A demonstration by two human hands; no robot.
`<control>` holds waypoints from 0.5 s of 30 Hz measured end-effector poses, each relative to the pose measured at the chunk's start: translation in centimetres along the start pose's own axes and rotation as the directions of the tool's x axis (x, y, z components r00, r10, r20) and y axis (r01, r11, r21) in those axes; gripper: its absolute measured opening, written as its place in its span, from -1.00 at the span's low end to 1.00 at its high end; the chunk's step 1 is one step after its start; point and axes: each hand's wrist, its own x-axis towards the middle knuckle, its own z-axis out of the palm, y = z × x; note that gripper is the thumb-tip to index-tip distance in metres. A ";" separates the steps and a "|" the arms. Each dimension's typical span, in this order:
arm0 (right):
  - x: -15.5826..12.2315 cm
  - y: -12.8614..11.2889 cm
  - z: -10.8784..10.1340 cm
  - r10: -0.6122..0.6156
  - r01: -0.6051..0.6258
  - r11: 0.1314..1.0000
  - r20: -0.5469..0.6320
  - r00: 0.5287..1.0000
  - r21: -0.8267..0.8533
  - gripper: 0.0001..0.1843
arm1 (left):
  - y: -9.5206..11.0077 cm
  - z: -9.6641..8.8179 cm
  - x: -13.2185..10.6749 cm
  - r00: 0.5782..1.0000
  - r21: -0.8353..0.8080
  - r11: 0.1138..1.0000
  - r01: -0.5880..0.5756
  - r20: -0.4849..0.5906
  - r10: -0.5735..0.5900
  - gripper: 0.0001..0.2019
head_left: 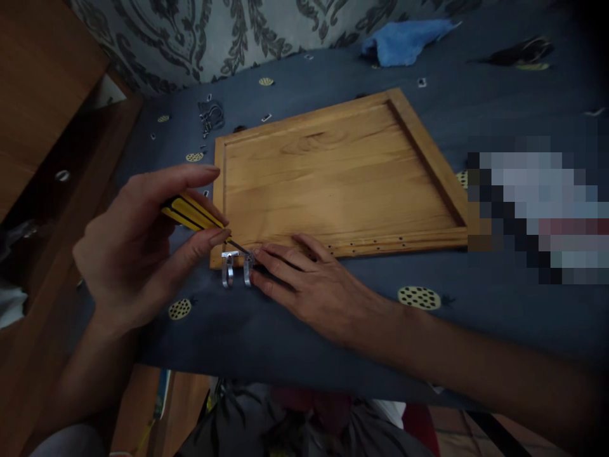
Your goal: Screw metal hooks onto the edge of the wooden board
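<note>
My left hand (pixel 124 244) grips a screwdriver (pixel 194 212) by its yellow and black handle between thumb and fingers. The thin shaft slants down to the right, its tip at a shiny metal double hook (pixel 247 271) on the near left corner of a framed wooden panel (pixel 328 174). Two curved prongs of the hook hang over the panel's near edge. My right hand (pixel 323 295) lies with fingers spread on that edge, its fingertips touching or right beside the hook. Whatever screw sits under the tip is too small to make out.
Small dark holes dot the panel's near rail. On the dark blue pineapple-print cloth (pixel 295 343) lie a clump of dark metal pieces (pixel 210 117), a blue rag (pixel 406 41) and a dark item (pixel 521 51). Wooden furniture (pixel 42 95) stands at left; a blurred patch covers the right.
</note>
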 end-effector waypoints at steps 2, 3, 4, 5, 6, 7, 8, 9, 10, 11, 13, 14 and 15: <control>0.0 0.0 0.0 0.004 -0.004 1.000 -0.004 1.000 -0.004 -0.57 | 0.0 -0.2 0.1 0.998 0.033 0.999 0.033 0.055 -0.035 -0.41; 0.0 0.0 0.0 0.004 -0.004 1.000 -0.004 1.000 -0.004 -0.58 | 0.0 -0.3 0.2 0.996 0.039 0.999 0.032 0.078 -0.035 -0.40; 0.0 0.0 0.0 0.001 -0.001 1.000 -0.003 1.000 -0.002 -0.58 | 0.0 -0.4 0.2 0.996 0.037 0.999 0.020 0.084 -0.023 -0.40; 0.0 0.0 0.0 -0.001 0.001 1.000 -0.003 1.000 0.001 -0.58 | 0.0 -0.5 0.3 0.996 0.034 0.999 0.004 0.087 -0.007 -0.39; 0.0 0.0 0.1 -0.001 0.001 1.000 0.000 1.000 0.004 -0.57 | 0.0 -0.5 0.3 0.995 0.033 0.999 -0.003 0.098 -0.001 -0.38; 0.0 0.0 0.1 0.000 0.000 1.000 0.001 1.000 0.008 -0.57 | 0.0 -0.5 0.4 0.994 0.034 0.999 -0.004 0.107 0.000 -0.38; 0.1 0.1 0.1 0.002 -0.002 1.000 0.001 1.000 0.010 -0.56 | 0.0 -0.5 0.4 0.994 0.032 0.999 -0.007 0.111 0.003 -0.38; 0.1 0.1 0.1 0.004 -0.004 1.000 0.003 1.000 0.012 -0.56 | 0.0 -0.5 0.4 0.994 0.031 0.999 -0.008 0.110 0.004 -0.38; 0.1 0.1 0.1 0.006 -0.006 1.000 0.007 1.000 0.013 -0.56 | 0.0 -0.4 0.5 0.995 0.033 0.999 -0.010 0.103 0.007 -0.38; 0.1 0.1 0.1 0.007 -0.007 1.000 0.010 1.000 0.012 -0.56 | 0.0 -0.3 0.4 0.996 0.035 0.999 -0.013 0.092 0.010 -0.38; 0.1 0.1 0.1 0.004 -0.004 1.000 0.002 1.000 0.005 -0.58 | 0.0 -0.1 0.4 0.997 0.028 1.000 -0.006 0.072 0.004 -0.40; 0.0 0.1 0.1 0.002 -0.002 1.000 -0.006 1.000 0.000 -0.58 | 0.0 -0.1 0.3 0.999 0.012 1.000 0.003 0.040 -0.003 -0.41; 0.0 0.0 0.1 -0.001 0.001 1.000 -0.016 1.000 -0.002 -0.58 | -0.1 -0.1 0.2 1.000 -0.015 1.000 0.009 -0.002 -0.009 -0.42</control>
